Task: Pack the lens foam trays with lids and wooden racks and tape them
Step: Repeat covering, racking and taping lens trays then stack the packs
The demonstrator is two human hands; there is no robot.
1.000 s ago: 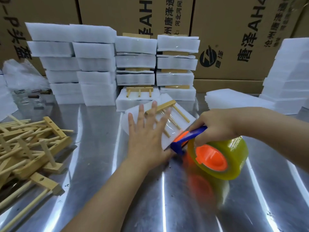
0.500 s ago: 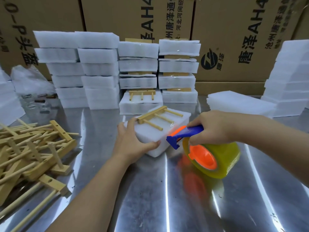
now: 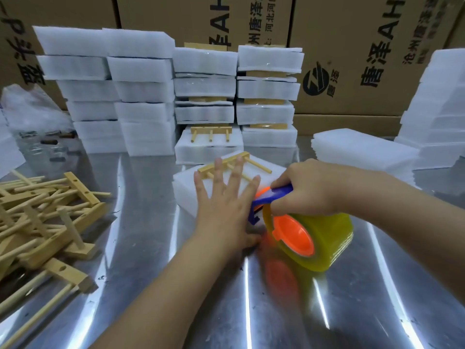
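left hand flat, fingers spread, pressing foam tray, frame centre | right hand gripping tape dispenser | foam likely light, soft: press gently

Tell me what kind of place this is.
Probably a packing bench in a warehouse or workshop: printed brown cardboard cartons, stacks of white foam trays, and a heap of pale wooden peg racks on the shiny metal table.

Bright overhead light streaks glare across the steel table; edges bow, focus slightly soft.
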